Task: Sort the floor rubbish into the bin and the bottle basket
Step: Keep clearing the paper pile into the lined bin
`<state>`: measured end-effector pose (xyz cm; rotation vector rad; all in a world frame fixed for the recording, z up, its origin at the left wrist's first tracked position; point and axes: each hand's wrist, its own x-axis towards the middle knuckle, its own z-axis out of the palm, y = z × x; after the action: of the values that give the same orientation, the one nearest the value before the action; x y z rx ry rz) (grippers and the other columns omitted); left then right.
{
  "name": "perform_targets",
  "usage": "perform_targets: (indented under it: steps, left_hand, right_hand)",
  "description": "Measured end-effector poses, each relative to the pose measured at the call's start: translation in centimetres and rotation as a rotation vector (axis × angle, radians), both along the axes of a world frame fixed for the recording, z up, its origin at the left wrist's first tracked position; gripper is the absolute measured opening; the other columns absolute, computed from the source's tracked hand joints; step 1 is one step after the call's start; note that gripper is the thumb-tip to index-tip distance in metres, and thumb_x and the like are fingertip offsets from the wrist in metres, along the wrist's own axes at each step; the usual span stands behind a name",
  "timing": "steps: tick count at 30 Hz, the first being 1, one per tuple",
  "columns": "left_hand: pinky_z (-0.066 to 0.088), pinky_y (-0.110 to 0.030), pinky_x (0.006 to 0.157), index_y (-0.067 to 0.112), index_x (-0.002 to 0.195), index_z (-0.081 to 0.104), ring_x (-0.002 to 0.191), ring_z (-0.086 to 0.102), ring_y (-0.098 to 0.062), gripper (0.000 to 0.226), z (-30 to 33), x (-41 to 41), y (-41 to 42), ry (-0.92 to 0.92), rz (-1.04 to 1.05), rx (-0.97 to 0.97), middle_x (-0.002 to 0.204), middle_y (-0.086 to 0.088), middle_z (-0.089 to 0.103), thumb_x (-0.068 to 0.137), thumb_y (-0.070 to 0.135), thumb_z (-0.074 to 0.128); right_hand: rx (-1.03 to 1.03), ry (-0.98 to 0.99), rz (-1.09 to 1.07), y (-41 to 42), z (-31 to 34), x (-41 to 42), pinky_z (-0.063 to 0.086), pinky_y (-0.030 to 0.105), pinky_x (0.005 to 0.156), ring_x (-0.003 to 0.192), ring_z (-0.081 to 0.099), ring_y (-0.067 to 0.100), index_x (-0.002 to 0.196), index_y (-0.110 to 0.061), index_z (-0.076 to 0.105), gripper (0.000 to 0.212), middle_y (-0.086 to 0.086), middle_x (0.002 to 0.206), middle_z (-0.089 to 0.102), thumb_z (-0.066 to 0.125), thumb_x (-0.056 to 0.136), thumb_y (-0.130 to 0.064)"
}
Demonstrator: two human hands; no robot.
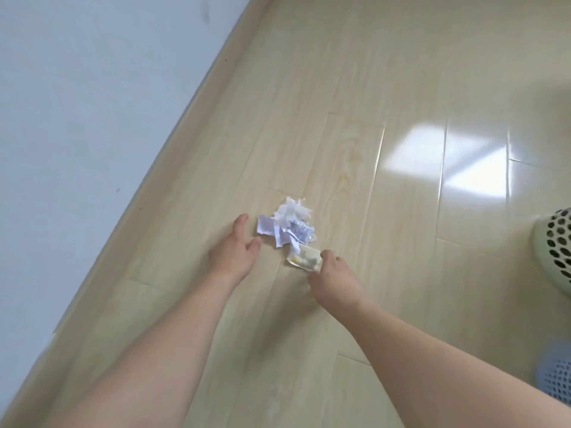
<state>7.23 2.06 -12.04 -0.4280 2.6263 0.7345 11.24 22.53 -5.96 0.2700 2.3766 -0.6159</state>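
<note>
I am bent low over the floor (386, 88) with both arms stretched toward the little heap of rubbish, because everything left to sort sits together here, near the wall (77, 118) and well apart from the containers. My right hand (332, 281) has its fingers curled round the near edge of the clear wrapper (304, 258), pinching it (I take it first, I think, since it lies closest to me and a little loose from the rest). My left hand (233, 253) holds nothing: its fingers are relaxed and slightly spread, the thumb apart from the others, just beside the crumpled paper (282, 231) but not touching it, placed there, I judge, to gather that pile from its left side. The white tissue (293, 211) lies at the far end of the heap, beyond both hands. The green perforated basket (556, 251) stands off at the right edge, and the blue mesh bin (556, 372) sits nearer me below it; which of them takes bottles I cannot tell, and I see no bottle here.
</note>
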Motion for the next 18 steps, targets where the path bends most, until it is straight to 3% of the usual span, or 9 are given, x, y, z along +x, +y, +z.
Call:
perform_targets:
  steps: [3, 6, 10, 13, 15, 18]
  left_hand:
    - [0.047, -0.038, 0.082, 0.035, 0.150, 0.020, 0.095, 0.064, -0.032, 0.060, -0.9, -0.2, -0.3, 0.136, -0.159, -0.121, 0.100, -0.005, 0.069, 0.097, 0.051, 0.041]
    - [0.046, -0.036, 0.075, 0.040, 0.148, 0.019, 0.096, 0.063, -0.031, 0.055, -1.3, -0.9, -0.8, 0.174, -0.283, -0.156, 0.105, -0.003, 0.067, 0.098, 0.053, 0.038]
    - [0.038, -0.033, 0.064, 0.045, 0.142, 0.022, 0.093, 0.060, -0.030, 0.042, -1.5, -1.3, -0.8, 0.092, -0.447, -0.301, 0.096, -0.005, 0.062, 0.101, 0.053, 0.028]
    - [0.037, -0.034, 0.062, 0.040, 0.137, 0.030, 0.091, 0.058, -0.028, 0.034, -1.0, -0.6, 0.0, 0.093, -0.548, -0.467, 0.099, -0.004, 0.057, 0.103, 0.031, 0.032]
    - [0.038, -0.035, 0.065, 0.031, 0.136, 0.034, 0.099, 0.055, -0.027, 0.037, -0.3, 0.6, 0.6, 0.045, -0.564, -0.527, 0.111, -0.005, 0.052, 0.101, 0.019, 0.034]
    - [0.044, -0.034, 0.075, 0.022, 0.134, 0.039, 0.104, 0.056, -0.029, 0.037, 1.3, 3.6, 0.8, -0.196, -0.467, -0.455, 0.121, -0.009, 0.050, 0.098, 0.014, 0.034]
  right_hand:
    - [0.033, 0.049, 0.001, -0.7, -1.7, -1.2, 0.049, 0.037, 0.081, 0.102, 0.055, 0.030, 0.122, -0.010, 0.044, 0.028, 0.008, 0.118, 0.047, 0.046, 0.098, -0.023]
    - [0.069, 0.059, 0.038, -1.0, -3.2, -1.7, 0.050, 0.035, 0.074, 0.094, 0.053, 0.027, 0.120, -0.013, 0.045, 0.027, 0.007, 0.114, 0.045, 0.045, 0.099, -0.030]
    - [0.042, 0.031, -0.047, -0.9, -4.0, -1.0, 0.049, 0.036, 0.074, 0.089, 0.058, 0.029, 0.106, -0.012, 0.051, 0.052, 0.007, 0.105, 0.055, 0.035, 0.096, -0.060]
    - [0.046, -0.106, 0.021, -0.4, -3.6, 0.9, 0.047, 0.033, 0.077, 0.095, 0.061, 0.028, 0.107, -0.011, 0.053, 0.048, 0.007, 0.105, 0.062, 0.040, 0.096, -0.056]
    - [0.031, -0.154, 0.035, 0.9, -2.5, 2.4, 0.045, 0.029, 0.072, 0.090, 0.059, 0.026, 0.096, -0.015, 0.052, 0.034, 0.003, 0.098, 0.060, 0.045, 0.095, -0.048]
    - [-0.039, -0.162, -0.021, 3.7, 0.6, 4.1, 0.038, 0.026, 0.057, 0.073, 0.052, 0.020, 0.076, -0.021, 0.040, 0.028, -0.003, 0.081, 0.054, 0.047, 0.093, -0.043]
